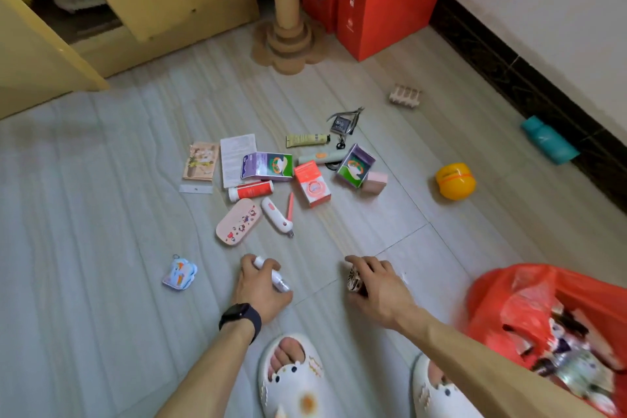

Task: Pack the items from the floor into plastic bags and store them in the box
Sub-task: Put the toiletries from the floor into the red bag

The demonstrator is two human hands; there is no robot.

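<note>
Gripped in the left hand [261, 292] was a small white tube [273, 276]; a small dark patterned item [354, 280] was clasped by the right hand [380, 287].

Both hands were held low over the floor [101, 214], near the scattered items [271, 176]. An open red plastic bag [509, 295], already partly filled, was seen just beside the right forearm.

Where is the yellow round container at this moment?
In the head view the yellow round container lies on the floor at the right, apart from the main pile, between the small pink box and the teal bottle by the wall.
</note>
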